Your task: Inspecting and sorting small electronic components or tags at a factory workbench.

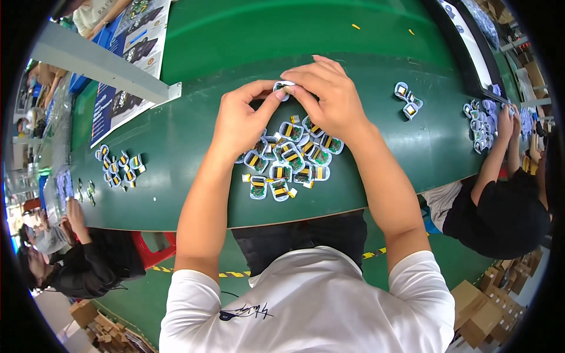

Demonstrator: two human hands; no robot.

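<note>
Both my hands are raised over the green table, fingertips meeting around a small pale-blue plastic housing [283,86] with a dark part inside. My left hand [244,115] pinches its left side between thumb and fingers. From the other side, my right hand [329,97] presses its thumb and fingers against the same piece, covering much of it. Just below them lies a pile of similar housings [291,153], many showing green circuit boards and black-and-yellow battery packs. My right wrist is close to the pile's upper right edge.
A few housings [410,100] lie to the right, and another group [112,166] to the left beside loose circuit boards [90,192]. A grey metal post [106,62] crosses a printed sheet [132,70] at upper left. Co-workers sit on both sides, one with an arm [500,132] on the table.
</note>
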